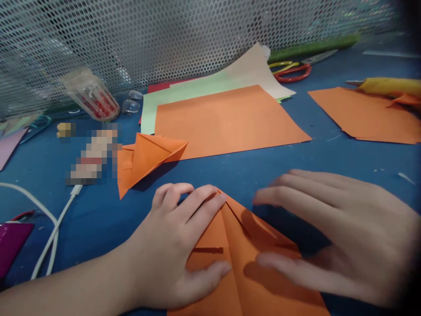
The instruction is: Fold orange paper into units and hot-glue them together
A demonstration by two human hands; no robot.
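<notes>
Pressing folded orange paper (243, 259), left hand (177, 250); right hand (335, 232) apparently hovering.

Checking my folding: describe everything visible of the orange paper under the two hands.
The folded orange paper sheet is thin, matte, creased into a point aimed away from the person, with a centre crease and layered flaps on its right. It lies flat on the blue table. The left hand presses its left half; the blurred right hand spreads over its right edge.
</notes>
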